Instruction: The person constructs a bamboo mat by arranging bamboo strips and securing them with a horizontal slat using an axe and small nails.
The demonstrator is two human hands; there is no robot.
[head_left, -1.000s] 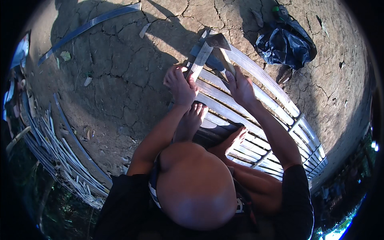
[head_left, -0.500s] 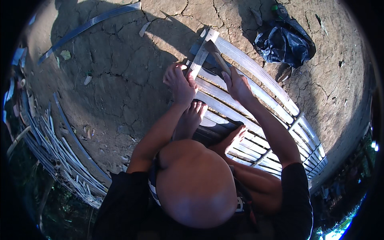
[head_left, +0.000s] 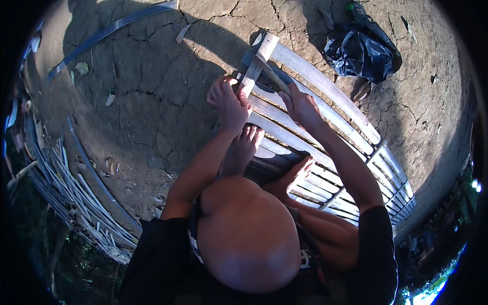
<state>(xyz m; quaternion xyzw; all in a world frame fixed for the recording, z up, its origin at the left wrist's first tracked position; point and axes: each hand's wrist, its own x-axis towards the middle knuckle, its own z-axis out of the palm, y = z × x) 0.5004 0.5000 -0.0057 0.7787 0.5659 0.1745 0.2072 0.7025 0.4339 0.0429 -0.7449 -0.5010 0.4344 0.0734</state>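
A pale flat crosspiece (head_left: 266,47) lies over the ends of long split-bamboo slats (head_left: 315,76). My left hand (head_left: 230,105) is closed at the crosspiece's near end, thumb on its top and fingers curled at the outer side. In my right hand (head_left: 303,109) is the wooden handle of a hammer (head_left: 277,80). The hammer's dark head meets the crosspiece just beyond my left hand; whether a nail lies under it I cannot make out. My bare feet (head_left: 246,142) press close to the slatted panel, one on the slats.
A black plastic bag (head_left: 363,53) lies on the cracked earth at the far right. One long bamboo strip (head_left: 114,31) rests at the far left, another thin strip (head_left: 94,173) nearer. Many cut strips (head_left: 76,198) are heaped along the left side. Darker cross-strips (head_left: 376,152) bind the panel.
The hammer head has swung slightly left and down onto the crosspiece, and my right hand has shifted a little. The crosspiece's far end sits slightly higher in view. My left hand stays put.
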